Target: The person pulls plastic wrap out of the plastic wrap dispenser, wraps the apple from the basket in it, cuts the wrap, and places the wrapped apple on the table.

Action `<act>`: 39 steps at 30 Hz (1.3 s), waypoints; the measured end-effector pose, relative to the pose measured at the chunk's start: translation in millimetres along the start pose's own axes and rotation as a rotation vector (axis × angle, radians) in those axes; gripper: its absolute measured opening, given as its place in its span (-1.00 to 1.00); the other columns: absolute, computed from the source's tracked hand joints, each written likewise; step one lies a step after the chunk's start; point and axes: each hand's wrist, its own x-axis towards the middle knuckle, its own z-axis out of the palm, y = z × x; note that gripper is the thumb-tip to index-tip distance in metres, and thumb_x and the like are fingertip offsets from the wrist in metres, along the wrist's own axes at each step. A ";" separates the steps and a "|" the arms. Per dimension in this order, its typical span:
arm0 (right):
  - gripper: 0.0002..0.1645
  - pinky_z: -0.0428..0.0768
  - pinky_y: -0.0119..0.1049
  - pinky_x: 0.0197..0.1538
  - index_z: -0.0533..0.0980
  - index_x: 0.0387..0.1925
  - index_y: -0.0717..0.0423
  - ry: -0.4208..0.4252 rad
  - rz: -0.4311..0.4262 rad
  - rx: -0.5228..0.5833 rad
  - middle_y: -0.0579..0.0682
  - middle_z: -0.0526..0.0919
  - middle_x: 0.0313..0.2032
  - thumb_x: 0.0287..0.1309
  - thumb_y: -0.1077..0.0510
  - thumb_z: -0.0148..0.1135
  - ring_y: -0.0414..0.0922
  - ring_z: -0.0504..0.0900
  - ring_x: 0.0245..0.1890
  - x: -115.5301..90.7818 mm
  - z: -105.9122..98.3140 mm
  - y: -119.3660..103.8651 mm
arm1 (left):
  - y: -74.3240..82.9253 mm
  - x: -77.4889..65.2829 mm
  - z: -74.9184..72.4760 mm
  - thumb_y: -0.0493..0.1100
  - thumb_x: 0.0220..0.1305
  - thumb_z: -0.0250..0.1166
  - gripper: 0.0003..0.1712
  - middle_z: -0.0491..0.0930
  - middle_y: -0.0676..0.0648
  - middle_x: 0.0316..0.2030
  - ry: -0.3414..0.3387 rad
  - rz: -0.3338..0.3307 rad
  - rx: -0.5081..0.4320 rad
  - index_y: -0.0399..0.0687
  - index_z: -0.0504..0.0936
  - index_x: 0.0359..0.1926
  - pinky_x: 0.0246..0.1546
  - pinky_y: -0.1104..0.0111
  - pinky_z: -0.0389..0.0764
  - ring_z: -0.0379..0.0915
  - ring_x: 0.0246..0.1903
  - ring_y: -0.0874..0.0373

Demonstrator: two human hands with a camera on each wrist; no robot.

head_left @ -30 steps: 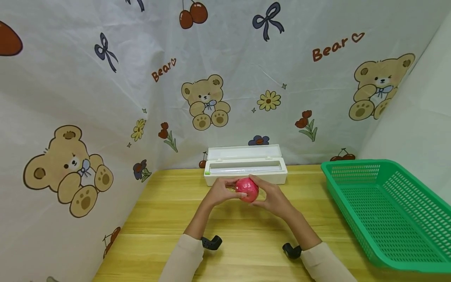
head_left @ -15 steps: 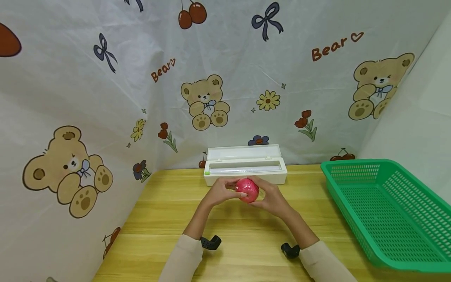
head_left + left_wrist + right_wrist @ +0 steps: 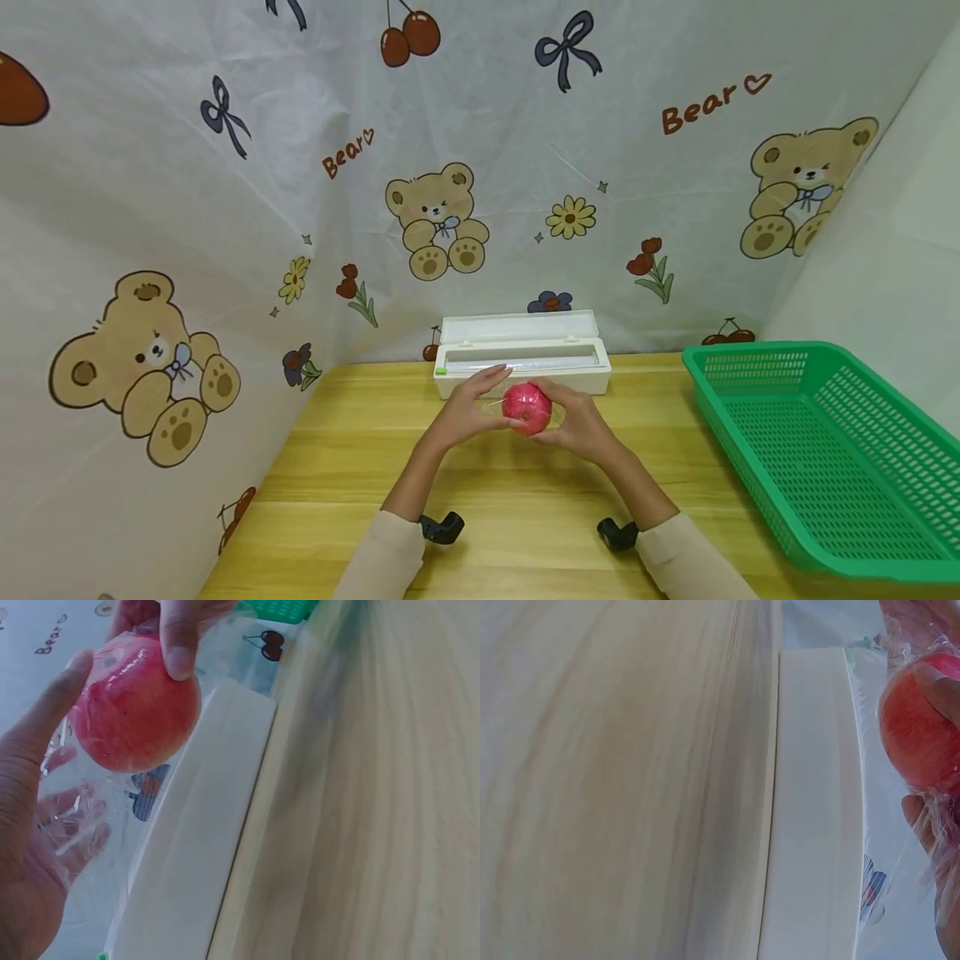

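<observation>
A pinkish-red apple (image 3: 527,408) is held above the table, in front of a white box (image 3: 522,381). My right hand (image 3: 581,421) grips it from the right, thumb on its near side. The left hand (image 3: 465,412) is spread at the apple's left, its thumb tip at the fruit and its fingers apart from it. Clear plastic film (image 3: 82,817) clings round the apple (image 3: 139,712) and trails loose across the left fingers. More crumpled film (image 3: 937,817) hangs by the right hand in the right wrist view.
The white box's lid (image 3: 517,326) stands raised, and a pale roll (image 3: 525,363) lies inside. At the right is a green plastic basket (image 3: 757,467). A patterned cloth (image 3: 510,125) hangs behind the wooden table (image 3: 517,533).
My left fingers have come off the apple and straightened, stretching film between hand and fruit. The right hand keeps its grip in nearly the same place.
</observation>
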 end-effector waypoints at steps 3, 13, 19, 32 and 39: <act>0.01 0.67 -0.04 0.11 0.52 0.27 0.25 -0.004 0.006 -0.005 0.12 0.65 0.18 -0.31 0.14 0.78 0.09 0.66 0.13 -0.4 -0.1 0.1 | -0.6 -3.0 1.3 0.09 -0.01 0.64 0.01 0.39 -0.05 0.43 0.038 0.098 0.038 0.01 0.42 0.46 0.30 0.01 0.46 0.26 0.42 0.02; 0.05 0.69 -0.07 0.05 0.48 0.31 0.28 -0.034 0.024 0.067 0.12 0.65 0.18 -0.28 0.09 0.77 0.09 0.68 0.10 0.1 -1.7 -0.4 | 0.8 -11.1 8.4 -0.09 -0.07 0.68 0.00 0.46 -0.19 0.34 0.031 0.308 0.053 -0.10 0.46 0.42 0.22 0.27 0.55 0.40 0.33 0.03; 0.04 0.69 -0.10 0.06 0.50 0.32 0.19 -0.058 0.086 0.082 0.07 0.66 0.17 -0.26 0.04 0.76 0.02 0.69 0.09 0.2 -3.3 -0.1 | -0.8 -11.6 10.9 -0.16 -0.09 0.68 0.02 0.41 -0.06 0.38 0.024 0.321 0.067 -0.06 0.44 0.43 0.25 0.29 0.52 0.38 0.35 0.05; 0.02 0.73 -0.15 -0.02 0.53 0.28 0.21 -0.045 0.084 0.086 0.06 0.71 0.09 -0.27 -0.03 0.76 -0.03 0.73 -0.02 1.1 -4.6 -3.6 | -7.0 -11.3 18.4 -0.23 -0.11 0.69 0.04 0.43 -0.16 0.35 0.052 0.331 0.129 -0.06 0.42 0.43 0.26 0.31 0.49 0.39 0.34 0.04; -0.01 0.74 -0.21 -0.05 0.56 0.24 0.22 -0.051 0.118 0.068 0.02 0.74 0.04 -0.26 -0.08 0.75 -0.10 0.74 -0.08 1.4 -6.1 -6.0 | -4.9 -10.9 19.6 -0.24 -0.11 0.69 0.01 0.44 -0.15 0.35 0.063 0.334 0.150 -0.10 0.44 0.41 0.29 0.32 0.46 0.39 0.34 0.03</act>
